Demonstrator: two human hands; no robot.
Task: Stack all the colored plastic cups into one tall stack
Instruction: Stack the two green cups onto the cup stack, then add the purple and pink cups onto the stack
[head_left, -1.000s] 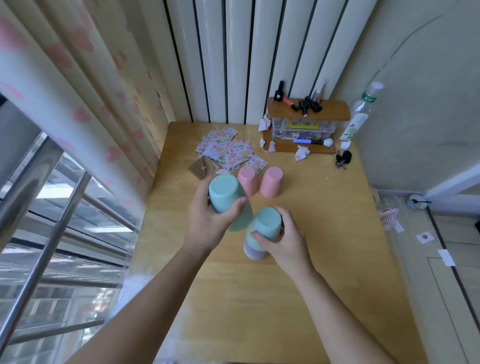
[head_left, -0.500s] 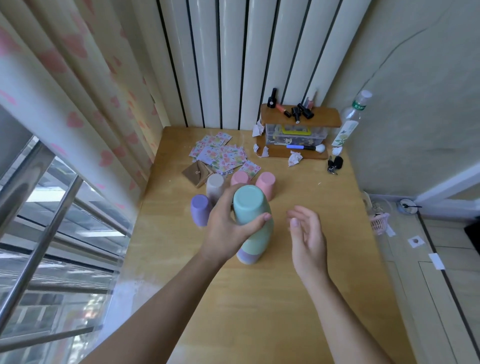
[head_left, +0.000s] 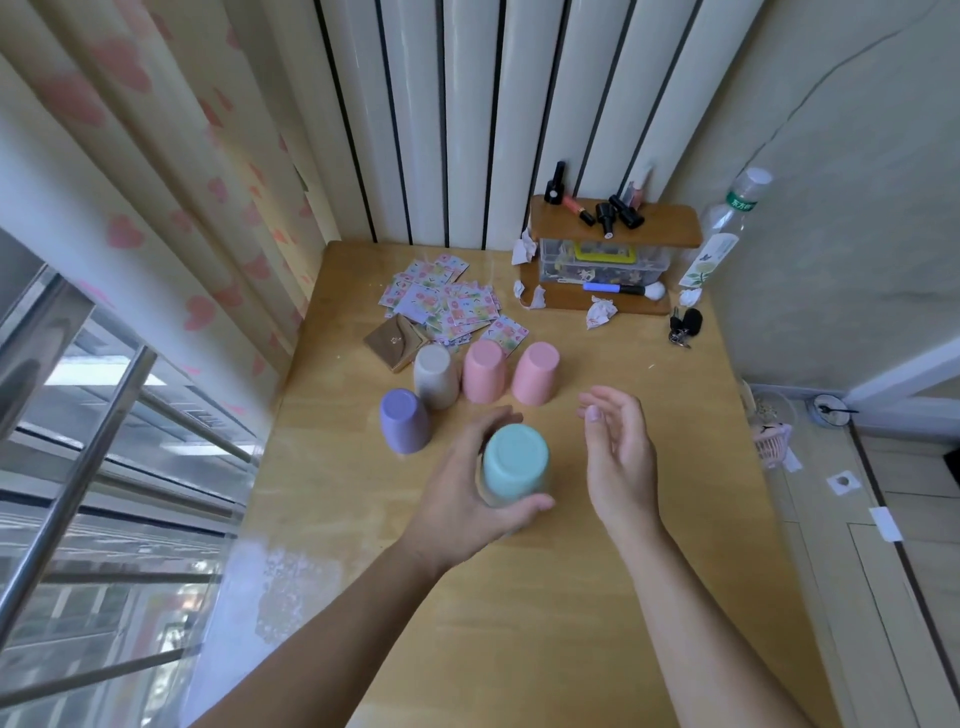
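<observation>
A teal cup sits upside down on top of the stack on the wooden table; the cups below it are hidden from this high angle. My left hand wraps around the teal cup, thumb in front and fingers behind. My right hand hovers just right of the stack, fingers spread, holding nothing. Behind stand single upside-down cups: a purple cup, a beige cup, a pink cup and a second pink cup.
Scattered colourful cards and a brown pouch lie behind the cups. A wooden shelf with a clear box, crumpled paper, a bottle and keys fill the back right. A curtain and window railing border the left edge.
My left hand set the teal cup onto the stack and pressed it down. My right hand let go of the stack and moved off to the right, open.
</observation>
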